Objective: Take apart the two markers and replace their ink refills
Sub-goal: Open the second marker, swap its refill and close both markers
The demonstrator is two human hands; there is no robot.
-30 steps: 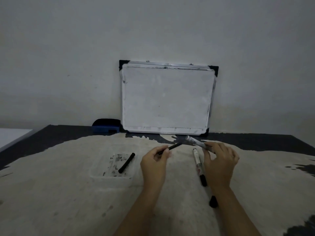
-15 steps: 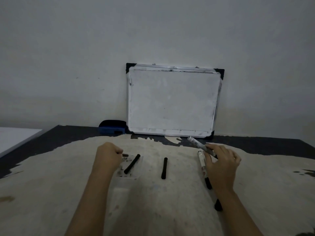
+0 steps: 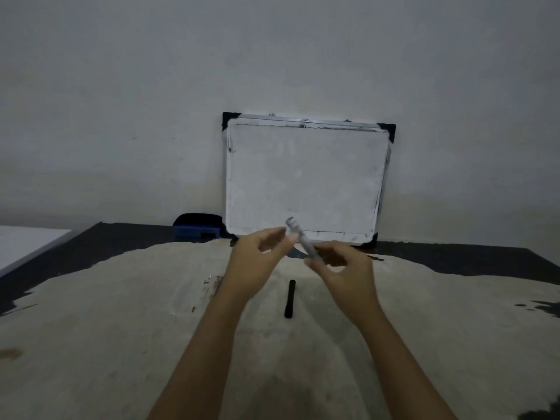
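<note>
Mid-job: one empty marker barrel held up, its refill not yet in.

On the left of the worn, pale tabletop (image 3: 91, 344) lies an ink-smeared clear plastic tray (image 3: 197, 294), mostly hidden by the forearm. The left hand (image 3: 254, 268) reaches toward the slim white-grey marker barrel (image 3: 300, 236), its fingers (image 3: 285, 239) drawn loosely together at the barrel's upper end; whether they pinch anything is unclear. A short black ink refill (image 3: 290, 299) lies on the tabletop between the forearms. The right hand (image 3: 345, 269) pinches the barrel's lower end, tilted up toward the white dry-erase board (image 3: 306, 177). I judge this barrel emptied, with refilling, closing and the second marker still ahead.
</note>
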